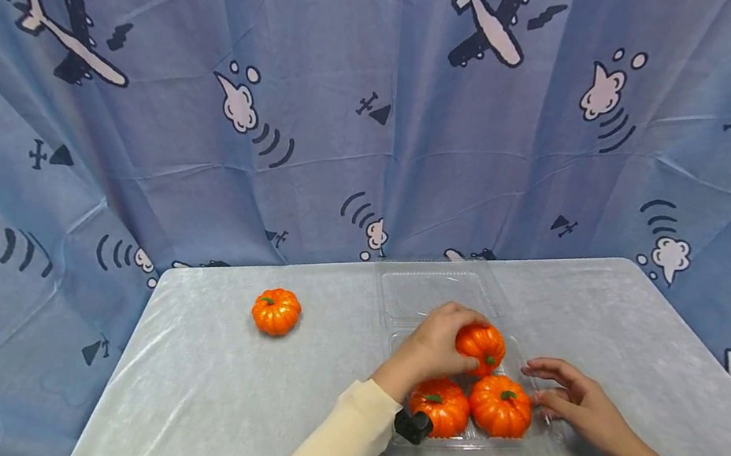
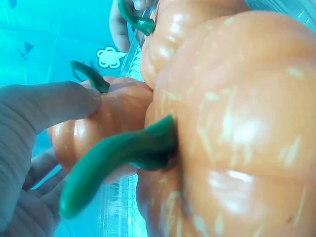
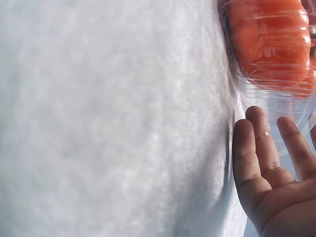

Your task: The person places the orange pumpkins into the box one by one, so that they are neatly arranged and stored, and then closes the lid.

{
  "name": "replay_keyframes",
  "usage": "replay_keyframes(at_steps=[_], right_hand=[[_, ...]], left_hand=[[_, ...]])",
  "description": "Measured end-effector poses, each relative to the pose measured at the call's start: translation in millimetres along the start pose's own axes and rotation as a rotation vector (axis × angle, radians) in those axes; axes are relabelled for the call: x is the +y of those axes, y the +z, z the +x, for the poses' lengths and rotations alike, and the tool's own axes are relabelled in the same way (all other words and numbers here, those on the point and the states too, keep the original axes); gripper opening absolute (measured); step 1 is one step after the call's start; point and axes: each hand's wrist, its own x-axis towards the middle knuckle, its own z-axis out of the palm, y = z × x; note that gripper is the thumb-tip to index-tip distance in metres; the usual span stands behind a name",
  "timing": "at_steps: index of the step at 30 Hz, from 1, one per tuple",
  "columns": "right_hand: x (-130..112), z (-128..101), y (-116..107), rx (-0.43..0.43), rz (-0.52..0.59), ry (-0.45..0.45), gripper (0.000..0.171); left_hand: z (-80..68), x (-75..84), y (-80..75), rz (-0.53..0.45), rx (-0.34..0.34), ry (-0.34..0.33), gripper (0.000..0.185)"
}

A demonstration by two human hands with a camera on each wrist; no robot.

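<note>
Looking down from my head, my left hand (image 1: 436,346) curls its grip around a pumpkin (image 1: 481,346) over the clear tray (image 1: 434,289) on the table (image 1: 187,416). At my left wrist, fingers (image 2: 47,106) touch it. At my right wrist, straight fingers (image 3: 261,143) rest against the tray's wall.

Left hand (image 1: 436,346) covers upper left of rear pumpkin (image 1: 481,346); grip contact underneath not visible. Clear tray (image 1: 434,290) edges hard to trace, near rim lost behind front pumpkins (image 1: 501,406). Black wrist mount (image 1: 413,425) blocks part of left front pumpkin (image 1: 440,407). Right forearm cut off at bottom edge of head view. Left wrist view: nearest pumpkin (image 2: 237,128) fills frame, cropped right and bottom; stem (image 2: 118,163) blurred; second hand cropped at top edge. Right wrist view: right hand (image 3: 276,173) cropped at lower right, thumb out of frame; pumpkin behind plastic cropped at top, smeared; counter (image 3: 108,118) out of focus.
</note>
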Motion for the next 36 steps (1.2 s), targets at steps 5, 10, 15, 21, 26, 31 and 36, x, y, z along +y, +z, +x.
replay_keyframes(at_steps=[5,10,15,21,26,31,36], right_hand=[[1,0,0,-0.003,-0.007,-0.006,0.043],[1,0,-1,-0.005,-0.024,-0.013,0.042],[1,1,0,-0.006,-0.021,-0.012,0.042],[1,1,-1,-0.016,-0.002,-0.033,0.042],[2,0,-2,-0.024,0.013,-0.029,0.042],[2,0,-1,-0.023,0.003,-0.018,0.042],[2,1,-1,-0.025,-0.005,-0.017,0.041]], left_hand=[[2.2,-1.2,1.3,0.018,-0.014,0.004,0.051],[3.7,-0.8,1.6,0.061,-0.029,0.009,0.051],[4.7,0.7,1.4,0.074,-0.043,0.003,0.052],[6.7,1.9,2.1,0.101,-0.068,0.002,0.052],[9.1,2.7,5.5,0.135,-0.091,0.018,0.052],[10.6,2.9,10.0,0.170,-0.105,0.037,0.051],[10.9,2.8,11.9,0.191,-0.111,0.035,0.052]])
